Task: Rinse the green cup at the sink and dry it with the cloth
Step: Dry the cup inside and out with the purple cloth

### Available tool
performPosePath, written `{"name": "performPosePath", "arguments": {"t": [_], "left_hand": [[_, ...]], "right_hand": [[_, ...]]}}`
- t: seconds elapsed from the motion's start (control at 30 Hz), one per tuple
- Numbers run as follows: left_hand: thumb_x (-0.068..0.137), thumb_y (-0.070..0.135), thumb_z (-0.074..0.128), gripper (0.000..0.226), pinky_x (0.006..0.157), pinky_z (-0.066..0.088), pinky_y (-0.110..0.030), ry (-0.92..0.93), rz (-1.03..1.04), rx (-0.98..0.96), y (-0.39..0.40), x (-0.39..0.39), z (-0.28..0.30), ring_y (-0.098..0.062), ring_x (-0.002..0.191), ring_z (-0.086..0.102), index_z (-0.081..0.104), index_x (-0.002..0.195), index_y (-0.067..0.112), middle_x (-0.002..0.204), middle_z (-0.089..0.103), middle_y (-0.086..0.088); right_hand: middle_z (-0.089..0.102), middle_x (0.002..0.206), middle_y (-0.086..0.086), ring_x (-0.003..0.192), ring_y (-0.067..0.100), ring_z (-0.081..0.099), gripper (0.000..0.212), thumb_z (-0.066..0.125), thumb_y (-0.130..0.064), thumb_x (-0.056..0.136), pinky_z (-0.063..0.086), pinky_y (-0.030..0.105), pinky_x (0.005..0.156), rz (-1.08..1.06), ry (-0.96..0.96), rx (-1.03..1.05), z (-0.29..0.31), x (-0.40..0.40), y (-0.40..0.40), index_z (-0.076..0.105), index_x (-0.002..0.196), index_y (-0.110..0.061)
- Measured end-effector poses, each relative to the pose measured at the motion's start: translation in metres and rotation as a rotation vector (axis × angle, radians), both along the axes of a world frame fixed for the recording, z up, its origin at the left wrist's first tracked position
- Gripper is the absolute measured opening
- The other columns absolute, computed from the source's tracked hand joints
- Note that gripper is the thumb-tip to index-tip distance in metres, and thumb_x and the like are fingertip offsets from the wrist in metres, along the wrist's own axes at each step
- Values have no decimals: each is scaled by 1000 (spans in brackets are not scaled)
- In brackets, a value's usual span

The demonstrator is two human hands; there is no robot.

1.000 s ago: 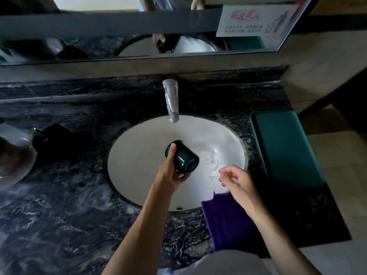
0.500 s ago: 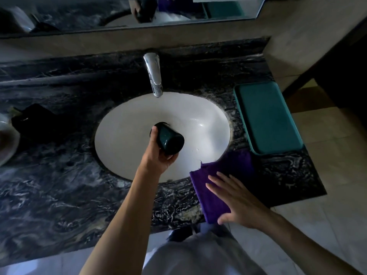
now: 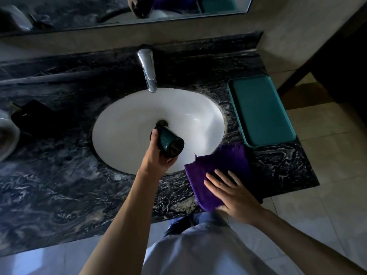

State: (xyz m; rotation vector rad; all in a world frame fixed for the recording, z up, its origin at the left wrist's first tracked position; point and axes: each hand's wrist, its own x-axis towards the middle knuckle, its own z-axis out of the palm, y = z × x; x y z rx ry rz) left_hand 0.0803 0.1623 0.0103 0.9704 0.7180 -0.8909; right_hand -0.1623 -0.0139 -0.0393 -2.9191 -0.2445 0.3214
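My left hand (image 3: 156, 155) grips the dark green cup (image 3: 168, 142) and holds it tilted on its side over the front of the white sink (image 3: 127, 124), its mouth facing right and toward me. The chrome tap (image 3: 148, 70) stands behind the basin; no water stream shows. A purple cloth (image 3: 220, 165) lies on the counter at the sink's front right. My right hand (image 3: 232, 193) rests flat on the cloth with its fingers straight and spread.
A teal tray (image 3: 260, 110) sits on the dark marble counter (image 3: 49, 185) to the right of the sink. A black object (image 3: 29, 114) and a pale bowl-like thing (image 3: 6, 132) lie at the far left. A mirror (image 3: 119, 10) runs along the back wall.
My right hand came down from above the sink's edge and now lies flat on the purple cloth. My left hand kept the cup over the basin, and my view shifted downward.
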Motion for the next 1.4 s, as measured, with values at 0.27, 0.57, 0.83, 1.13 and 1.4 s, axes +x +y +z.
{"name": "performPosePath", "arguments": {"t": [0.27,0.57,0.83,1.13,1.4], "left_hand": [[96,61,64,64,99,58,-47,-248,-88,82,4,-5,8,-23,107,70,62,137,13,124,70,-7],[104,40,64,45,97,60,-55,-522,-165,122,-7,7,43,-41,121,69,60,129,3,133,68,-29],[91,59,65,74,70,59,-39,-665,-144,183,-7,27,62,-29,87,69,59,123,-7,101,69,-19],[99,52,65,46,61,56,-34,-663,-109,131,-17,50,69,-20,71,68,64,104,6,82,70,-11],[81,64,66,60,65,53,-38,-692,-129,136,-27,52,67,-25,76,65,63,96,7,81,69,-7]], "right_hand": [[74,119,13,109,22,65,57,52,-65,93,42,41,101,-1259,-4,1540,59,69,24,77,109,-16],[72,125,19,115,32,68,81,56,-79,81,50,51,104,-1386,28,1834,133,163,47,68,128,-14],[68,136,1,131,17,58,76,49,-84,80,38,41,114,-780,229,1646,142,211,64,67,131,-30],[76,106,-3,100,12,72,32,58,-26,88,58,24,81,-640,-53,1433,145,247,57,68,118,-30],[76,107,-6,101,16,72,32,47,-52,96,56,50,95,-869,-205,1327,130,267,55,66,114,-33]]}}
